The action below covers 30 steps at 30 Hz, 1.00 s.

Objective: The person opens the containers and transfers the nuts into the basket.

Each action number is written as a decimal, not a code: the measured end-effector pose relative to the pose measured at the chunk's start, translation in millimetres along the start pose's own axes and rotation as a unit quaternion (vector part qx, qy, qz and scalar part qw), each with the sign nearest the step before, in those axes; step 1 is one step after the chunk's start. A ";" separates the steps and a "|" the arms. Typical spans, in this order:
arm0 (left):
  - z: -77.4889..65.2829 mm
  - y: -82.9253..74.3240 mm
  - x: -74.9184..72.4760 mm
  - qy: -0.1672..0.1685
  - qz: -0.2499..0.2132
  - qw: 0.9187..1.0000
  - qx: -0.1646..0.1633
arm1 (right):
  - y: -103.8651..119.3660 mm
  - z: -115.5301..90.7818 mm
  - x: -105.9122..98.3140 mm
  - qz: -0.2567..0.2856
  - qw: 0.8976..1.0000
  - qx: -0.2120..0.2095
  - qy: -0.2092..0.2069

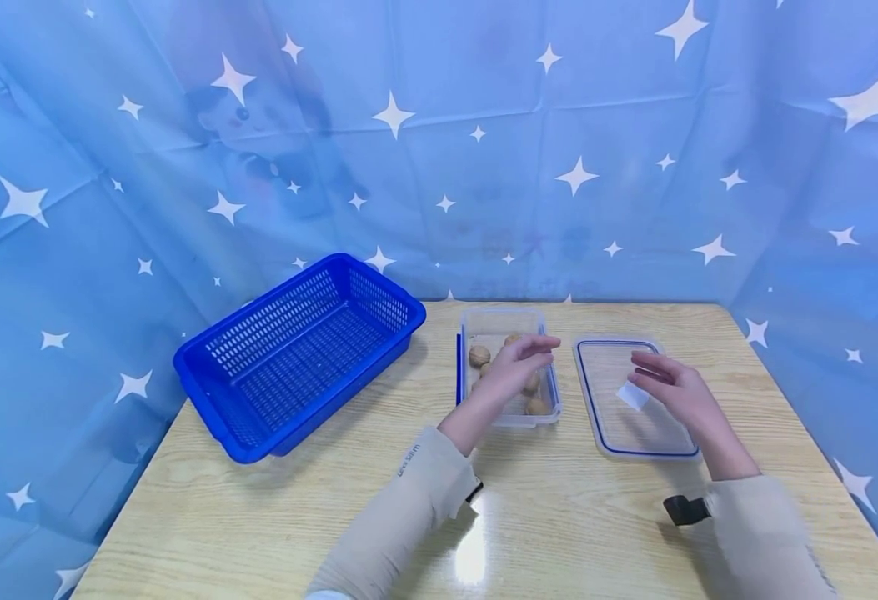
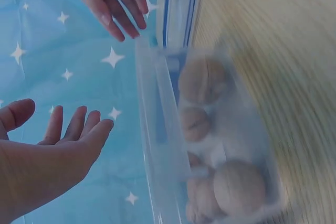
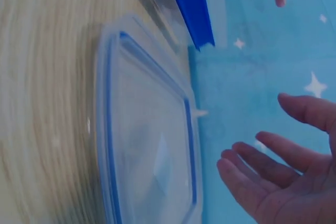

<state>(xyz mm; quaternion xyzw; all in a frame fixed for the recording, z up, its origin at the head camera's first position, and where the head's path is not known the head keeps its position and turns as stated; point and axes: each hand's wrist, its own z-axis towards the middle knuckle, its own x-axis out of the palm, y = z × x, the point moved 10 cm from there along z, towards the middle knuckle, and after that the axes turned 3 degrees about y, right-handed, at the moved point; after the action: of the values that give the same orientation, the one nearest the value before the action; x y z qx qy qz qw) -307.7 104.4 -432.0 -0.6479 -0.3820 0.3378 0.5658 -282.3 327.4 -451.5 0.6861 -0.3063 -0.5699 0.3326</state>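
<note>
Head view: clear plastic box point(image 1: 519, 420) sits mid-table, walnuts point(image 1: 479, 356) inside; the left hand point(image 1: 514, 367) hangs over it and hides some of them. The lid point(image 1: 652, 437) lies flat on the table point(image 1: 574, 533), just right of the box, with the right hand point(image 1: 674, 392) above it. Blue basket point(image 1: 326, 421), to the left of the box, shows whole only here. Left wrist view adds walnuts seen through the box wall, slightly blurred, and the left hand's fingers clearly: thumb well apart, fingers loosely bent, small gaps between them; grips nothing, clear of the box. Right wrist view adds a broad blue strip point(image 3: 190, 6) at the box and the right hand in detail: thumb spread wide from gently curved fingers, which lie close together at the little-finger side; holds nothing, apart from the lid.
</note>
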 end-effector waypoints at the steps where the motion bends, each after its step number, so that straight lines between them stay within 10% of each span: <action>1: -0.5 0.1 -4.1 -0.001 0.001 1.000 0.002 | 2.0 1.0 3.9 -0.002 1.000 -0.001 0.002; 13: -2.1 10.8 -36.5 -0.018 0.010 1.000 0.011 | 34.4 13.3 47.5 0.056 0.997 -0.046 0.034; 30: 3.7 38.0 -27.6 0.050 0.081 0.995 -0.024 | 54.3 12.9 109.7 0.093 0.979 -0.135 0.124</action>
<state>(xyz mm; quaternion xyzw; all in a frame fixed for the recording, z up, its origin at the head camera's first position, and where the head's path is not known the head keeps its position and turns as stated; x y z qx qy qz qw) -319.9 79.4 -470.0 -0.7065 -0.3078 0.3398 0.5392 -279.5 206.2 -472.8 0.6687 -0.2459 -0.4829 0.5091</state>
